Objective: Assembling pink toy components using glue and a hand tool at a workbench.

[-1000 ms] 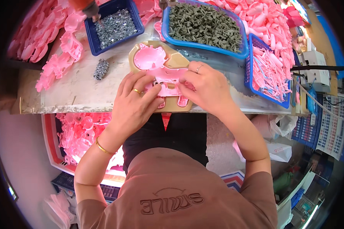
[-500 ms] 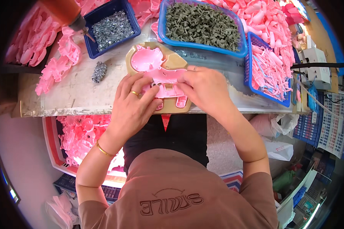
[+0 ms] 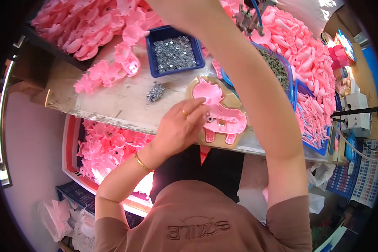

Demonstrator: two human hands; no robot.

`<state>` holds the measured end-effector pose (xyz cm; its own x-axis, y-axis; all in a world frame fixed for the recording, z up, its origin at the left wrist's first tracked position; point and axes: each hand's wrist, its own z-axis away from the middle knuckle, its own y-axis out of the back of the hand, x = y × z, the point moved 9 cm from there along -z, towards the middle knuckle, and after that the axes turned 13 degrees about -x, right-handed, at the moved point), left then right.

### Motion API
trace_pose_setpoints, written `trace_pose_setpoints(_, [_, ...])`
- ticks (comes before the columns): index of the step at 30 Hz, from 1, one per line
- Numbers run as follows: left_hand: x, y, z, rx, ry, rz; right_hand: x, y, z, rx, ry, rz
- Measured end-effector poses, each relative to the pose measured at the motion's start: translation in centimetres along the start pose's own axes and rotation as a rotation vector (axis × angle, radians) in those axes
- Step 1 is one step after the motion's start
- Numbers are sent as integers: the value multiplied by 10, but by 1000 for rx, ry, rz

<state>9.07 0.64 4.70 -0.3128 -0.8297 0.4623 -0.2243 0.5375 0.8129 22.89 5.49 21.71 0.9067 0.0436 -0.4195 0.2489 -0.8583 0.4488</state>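
Note:
A pink animal-shaped plastic shell half [image 3: 227, 119] lies hollow side up in a tan jig [image 3: 192, 90] near the table's front edge. My left hand [image 3: 181, 126], with a ring on one finger, has its fingers stretched over the shell's left part, the fingertips at its edge. A small dark-rimmed round part [image 3: 210, 119] shows in the shell beside them. My right arm crosses above the table, and my right hand [image 3: 185, 12] is blurred at the top edge, its fingers out of view. Below it stands a blue tray [image 3: 155, 69] of small silver screws.
A small pile of screws [image 3: 155, 91] lies left of the jig. Pink parts [image 3: 96, 29] heap up at the back left. A blue tub of dark green pieces [image 3: 275, 67] is partly behind my right arm. A blue basket [image 3: 321, 147] holds thin pink pieces. Below, a crate [image 3: 71, 138] holds pink shells.
My right hand has left the shell and swung up to the top edge. My left hand stays at the shell. The view has shifted, and the orange screwdriver is out of sight.

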Motion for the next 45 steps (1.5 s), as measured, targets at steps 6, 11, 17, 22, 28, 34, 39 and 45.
trace_pose_setpoints(6, [-88,37,-15,85,203,-251,68,-61,-63,-119,-491,78])
trace_pose_setpoints(11, [-157,26,-47,-157,270,-338,32,-40,-23,-223,-315,-120])
trace_pose_setpoints(17, [-181,3,-71,-432,270,-412,23,-28,13,-361,-439,-382])
trace_pose_setpoints(22, [-176,7,-69,-421,335,-420,36,-11,32,-395,-433,-370])
trace_pose_setpoints(28, [-146,29,-64,-159,229,-445,23,0,46,-542,-600,-430])
trace_pose_setpoints(34, [-63,19,-43,-66,21,-80,21,11,81,-507,-466,-570])
trace_pose_setpoints(39, [-25,9,-36,-61,-36,18,4,20,105,-316,-488,-786])
trace_pose_setpoints(45, [-13,-3,-35,-58,-43,35,14,27,122,-238,-439,-913])
